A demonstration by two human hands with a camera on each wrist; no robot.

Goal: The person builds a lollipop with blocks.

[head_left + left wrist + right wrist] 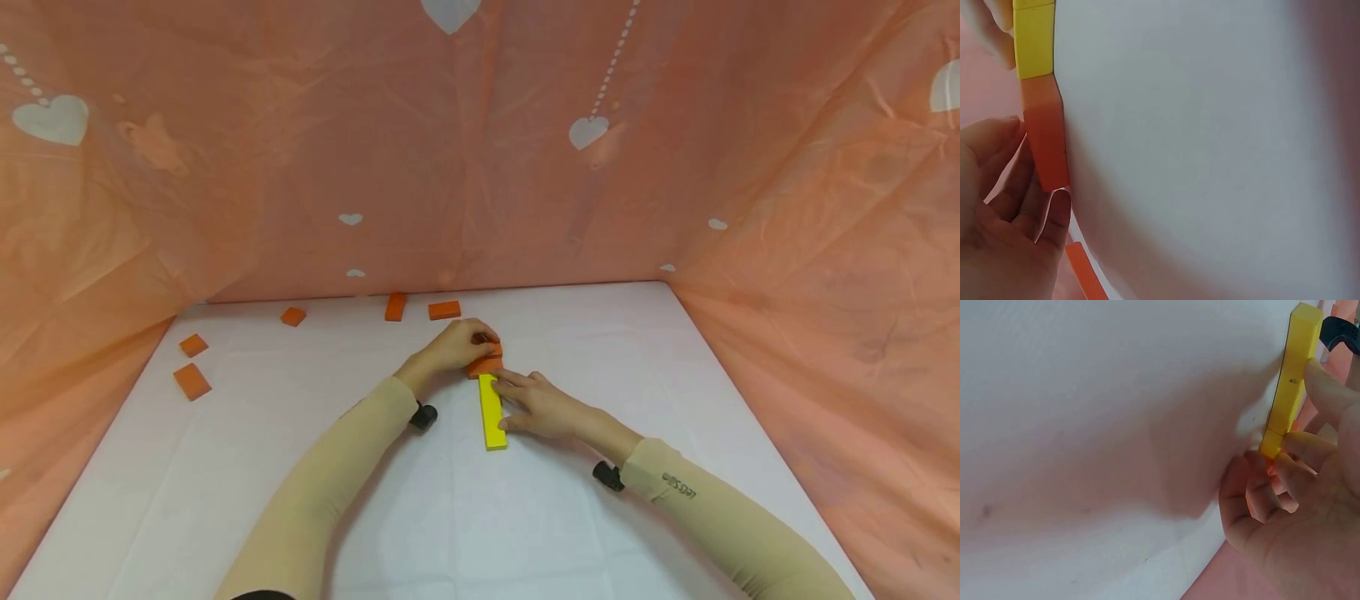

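Note:
Yellow blocks (491, 417) lie end to end as one straight bar on the white surface, and a seam shows between them in the right wrist view. Orange blocks (482, 367) continue from the bar's far end. With thumb and bent fingers, my left hand (456, 343) grips an orange block (1049, 140) at its side and end. My right hand (551, 408) lies along the right side of the bar. Its thumb (1329, 387) touches the yellow side, and its extended fingers rest by the far end, near the orange blocks.
Toward the back edge lie two orange blocks (395, 307) (445, 310) and a smaller orange piece (293, 317). Two more orange pieces (193, 345) (192, 382) lie at the left. A pink curtain (480, 167) with white hearts encloses the white table (375, 517).

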